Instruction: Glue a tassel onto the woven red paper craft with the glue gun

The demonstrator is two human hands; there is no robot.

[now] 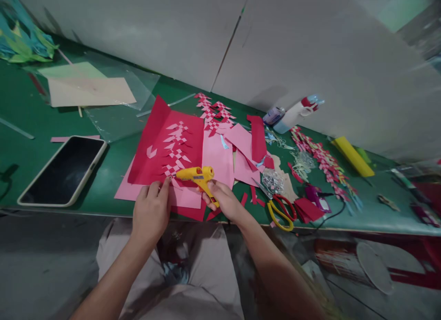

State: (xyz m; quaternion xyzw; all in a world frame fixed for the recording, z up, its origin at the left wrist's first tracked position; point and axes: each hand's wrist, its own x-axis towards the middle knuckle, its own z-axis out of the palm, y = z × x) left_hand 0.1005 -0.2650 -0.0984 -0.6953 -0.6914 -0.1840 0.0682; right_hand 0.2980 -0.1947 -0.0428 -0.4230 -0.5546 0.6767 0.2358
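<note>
My right hand is wrapped round the handle of a yellow hot glue gun. Its nozzle points left, at the near end of a pink-and-red woven paper strip. My left hand is closed at that same end, its index fingertip close to the nozzle; the thumb is hidden. Under the strip lies a folded red paper sheet, which rests partly on pink paper. A small pink paper piece lies left of the strip.
A phone lies at left. On the right are scissors, a bag of beads, finished woven strips and a purple device with a black cord. A white spray bottle stands against the wall.
</note>
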